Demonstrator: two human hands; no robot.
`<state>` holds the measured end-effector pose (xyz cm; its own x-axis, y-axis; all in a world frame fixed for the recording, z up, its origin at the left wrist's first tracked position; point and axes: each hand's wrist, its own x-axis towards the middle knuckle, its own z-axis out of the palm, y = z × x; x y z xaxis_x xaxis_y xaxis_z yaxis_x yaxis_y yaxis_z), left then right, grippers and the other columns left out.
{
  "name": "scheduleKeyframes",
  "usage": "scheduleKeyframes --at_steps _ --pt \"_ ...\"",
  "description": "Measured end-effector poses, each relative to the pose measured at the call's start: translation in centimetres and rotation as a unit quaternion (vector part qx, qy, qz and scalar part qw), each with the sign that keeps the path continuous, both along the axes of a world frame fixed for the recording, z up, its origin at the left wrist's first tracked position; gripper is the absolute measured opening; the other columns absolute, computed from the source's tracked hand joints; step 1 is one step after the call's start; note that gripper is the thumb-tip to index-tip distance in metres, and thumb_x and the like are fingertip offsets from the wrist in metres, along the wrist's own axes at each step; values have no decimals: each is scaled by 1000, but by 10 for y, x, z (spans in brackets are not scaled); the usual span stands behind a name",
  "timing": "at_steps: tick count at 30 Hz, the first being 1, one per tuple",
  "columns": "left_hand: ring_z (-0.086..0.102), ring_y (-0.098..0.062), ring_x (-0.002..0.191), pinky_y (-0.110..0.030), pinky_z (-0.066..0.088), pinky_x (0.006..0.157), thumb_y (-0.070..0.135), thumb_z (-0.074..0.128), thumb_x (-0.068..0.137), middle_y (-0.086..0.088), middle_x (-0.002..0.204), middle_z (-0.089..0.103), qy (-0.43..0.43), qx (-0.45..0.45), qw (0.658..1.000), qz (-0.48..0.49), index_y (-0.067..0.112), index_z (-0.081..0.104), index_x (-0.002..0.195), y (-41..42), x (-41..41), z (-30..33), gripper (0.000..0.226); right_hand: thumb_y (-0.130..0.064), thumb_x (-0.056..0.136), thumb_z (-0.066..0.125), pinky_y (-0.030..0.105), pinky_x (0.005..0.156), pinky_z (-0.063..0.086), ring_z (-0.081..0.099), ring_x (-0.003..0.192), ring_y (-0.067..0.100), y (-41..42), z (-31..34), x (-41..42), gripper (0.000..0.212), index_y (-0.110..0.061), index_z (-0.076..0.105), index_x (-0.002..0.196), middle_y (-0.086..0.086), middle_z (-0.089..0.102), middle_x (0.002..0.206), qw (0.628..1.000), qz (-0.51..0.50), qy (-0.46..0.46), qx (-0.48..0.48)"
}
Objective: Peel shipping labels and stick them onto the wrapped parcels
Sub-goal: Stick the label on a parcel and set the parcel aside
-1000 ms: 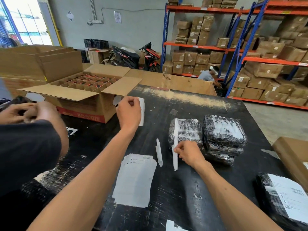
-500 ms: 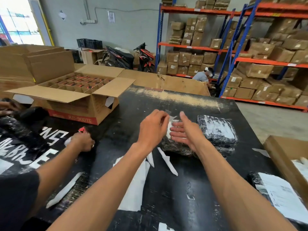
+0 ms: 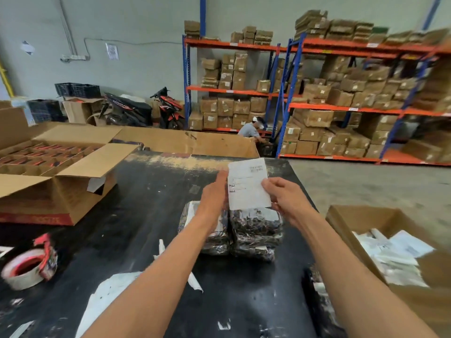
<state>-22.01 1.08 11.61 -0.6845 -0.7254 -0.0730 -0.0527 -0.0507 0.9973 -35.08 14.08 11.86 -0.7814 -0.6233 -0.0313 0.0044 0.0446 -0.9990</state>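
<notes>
I hold a white shipping label (image 3: 246, 182) upright in the air above the parcels. My right hand (image 3: 286, 198) pinches its right edge. At the label's left edge is my left hand (image 3: 214, 196), blurred, fingers against the paper. Below them two black wrapped parcel stacks (image 3: 255, 230) sit side by side on the black table (image 3: 146, 215); the left stack (image 3: 211, 240) carries a white label, partly hidden by my left forearm. Another wrapped parcel (image 3: 319, 301) lies at the near right, mostly behind my right arm.
A tape dispenser (image 3: 29, 264) lies at the table's left. An open carton of small boxes (image 3: 56, 167) stands at the far left. A cardboard box holding paper sheets (image 3: 395, 252) is on the right. Backing strips and paper scraps (image 3: 107, 298) litter the near table. Shelves of cartons stand behind.
Both hands have lifted from the parcels, and a fresh label is now held up between them. The view has tilted up and to the right; the other person's arm is gone from sight.
</notes>
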Motion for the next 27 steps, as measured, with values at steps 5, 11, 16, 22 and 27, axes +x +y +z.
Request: scheduleKeyframes --at_steps 5,11,16,22,27 --pt "70 -13 93 -27 56 77 16 67 94 2 99 75 18 -103 994 42 13 72 106 4 -34 -14 13 -9 98 66 40 82 63 76 90 23 11 -16 -30 11 -3 70 107 14 78 105 999 2 24 37" --pt "72 -18 90 -38 58 86 12 71 90 1 90 76 -62 -156 984 57 16 76 106 5 -59 -34 17 -6 94 70 44 84 63 77 93 27 14 -41 -54 13 -18 69 87 8 79 97 990 -33 58 127" --pt "71 -19 92 -41 57 91 14 74 87 0 93 78 -103 -163 978 81 15 79 105 5 -73 -45 18 -14 93 71 47 85 62 76 84 25 12 -53 -61 12 -22 67 86 2 77 89 979 -35 95 177" --pt "71 -21 94 -39 57 91 9 74 87 -5 95 78 -118 -165 973 110 10 78 104 0 -81 -53 17 -20 94 69 34 88 51 65 100 19 4 -56 -67 3 -19 72 95 -1 72 106 958 -22 171 231" --pt "69 -22 95 -34 55 89 6 74 87 -7 98 77 -135 -153 974 102 10 78 96 -2 -83 -60 11 -15 89 63 46 87 55 68 101 35 -2 -64 -68 24 3 74 100 18 76 99 936 -31 213 279"
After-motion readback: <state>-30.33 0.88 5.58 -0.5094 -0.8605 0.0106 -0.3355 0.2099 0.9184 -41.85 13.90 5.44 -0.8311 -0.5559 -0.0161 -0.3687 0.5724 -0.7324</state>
